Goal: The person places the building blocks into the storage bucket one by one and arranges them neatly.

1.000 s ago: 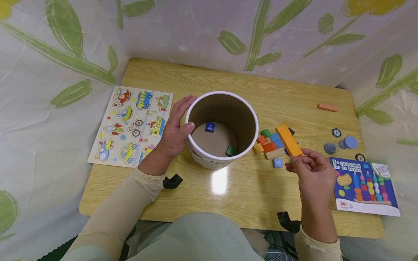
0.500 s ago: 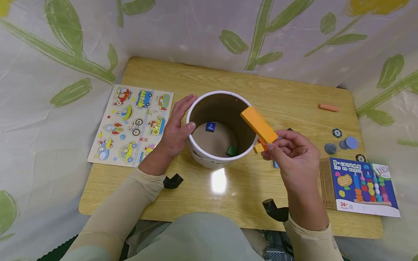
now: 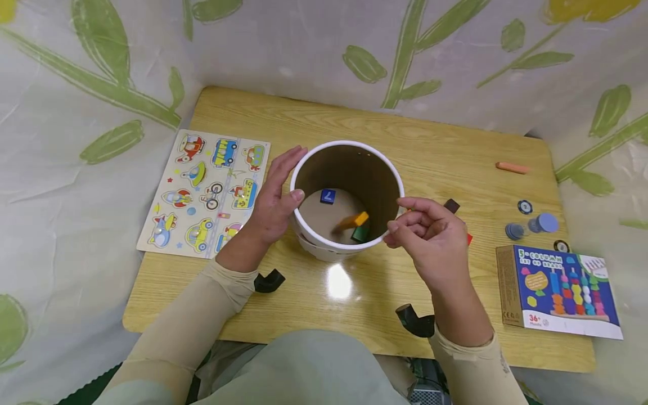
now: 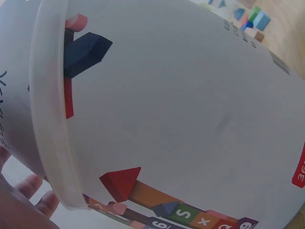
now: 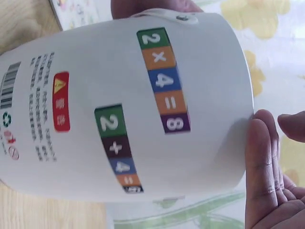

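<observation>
A white round bucket (image 3: 310,236) with a brown inside stands mid-table. My left hand (image 3: 273,205) rests against its left side, fingers fairly straight, thumb at the rim. Inside, a tilted, slightly blurred orange block (image 3: 354,221) is above a green block (image 3: 360,233). A blue block (image 3: 327,196) marked with a 7 lies on the bucket floor. My right hand (image 3: 430,239) is at the bucket's right rim with nothing between thumb and fingers. The right wrist view shows the thumb (image 5: 293,126) apart from the fingers (image 5: 261,167).
A vehicle puzzle board (image 3: 202,194) lies left. Loose blocks are mostly hidden behind my right hand; a dark one (image 3: 452,206) shows. Farther right are a bead-toy box (image 3: 567,292), blue-topped pieces (image 3: 545,223), round discs (image 3: 525,206) and an orange stick (image 3: 512,167).
My right hand has carried the orange block left from the loose blocks to the bucket and let go of it; the block is now inside. My left hand has stayed on the bucket.
</observation>
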{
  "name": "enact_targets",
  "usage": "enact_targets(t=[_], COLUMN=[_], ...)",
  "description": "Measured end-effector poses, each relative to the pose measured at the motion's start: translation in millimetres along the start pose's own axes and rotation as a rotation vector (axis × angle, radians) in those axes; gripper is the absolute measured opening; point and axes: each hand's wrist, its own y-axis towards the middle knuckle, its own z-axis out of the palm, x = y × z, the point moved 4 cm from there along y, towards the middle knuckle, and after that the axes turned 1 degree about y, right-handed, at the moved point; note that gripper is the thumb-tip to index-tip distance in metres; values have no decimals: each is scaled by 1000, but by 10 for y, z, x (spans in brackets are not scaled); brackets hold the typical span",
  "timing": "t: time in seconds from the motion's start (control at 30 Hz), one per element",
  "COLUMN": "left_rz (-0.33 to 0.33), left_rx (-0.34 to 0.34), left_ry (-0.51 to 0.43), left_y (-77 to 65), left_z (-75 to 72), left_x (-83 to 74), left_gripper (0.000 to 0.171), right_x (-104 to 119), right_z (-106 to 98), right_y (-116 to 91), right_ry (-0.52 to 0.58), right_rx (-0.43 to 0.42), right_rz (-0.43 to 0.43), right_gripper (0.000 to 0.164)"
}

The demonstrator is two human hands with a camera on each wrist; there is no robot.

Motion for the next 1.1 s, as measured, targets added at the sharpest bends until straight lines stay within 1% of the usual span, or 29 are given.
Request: enact_targets(t=[0.1, 0.17, 0.23, 0.33, 0.43, 0.57, 0.7, 0.77, 0.87, 0.97, 1.1], left_rz=[-7, -15, -18, -16, -12, -13, -13, -14, -11, -8, -6], left_rx=[2, 1, 1, -1, 1, 2, -4, -8, -8, -7, -4], left_ry=[-2, -1, 4, 11, 13, 12, 6, -6, -18, -18, -12], left_y=[-1, -3, -3, -1, 3, 6, 9, 12, 16, 19, 20], left_z=[2, 2, 2, 2, 5, 6, 3, 2, 7, 13, 21], left_x=[3, 7, 9, 10, 8, 8, 16, 18, 16, 12, 9], left_gripper=[62, 62, 63, 62, 62, 62, 63, 63, 62, 62, 62], right_x=[-39, -89, -160, -322, -538, -873, -1249, -1420, -1609, -1696, -1722], right_z=[-91, -187, -305, -520, -748, -1040, -1266, -1334, -1395, -1431, -1444], right_y=[-15, -29, -45, -83, -157, -291, -413, -465, -521, -535, -533], right_ry=[6, 7, 11, -5, -48, -117, -184, -202, -220, -241, -272], right_rx=[-19, -48, -95, -196, -305, -423, -489, -504, -526, -567, -602], right_rz=[-3, 2, 10, 51, 135, 260, 384, 448, 508, 491, 473], right_gripper=[34, 33, 32, 29, 28, 29, 35, 39, 41, 41, 42])
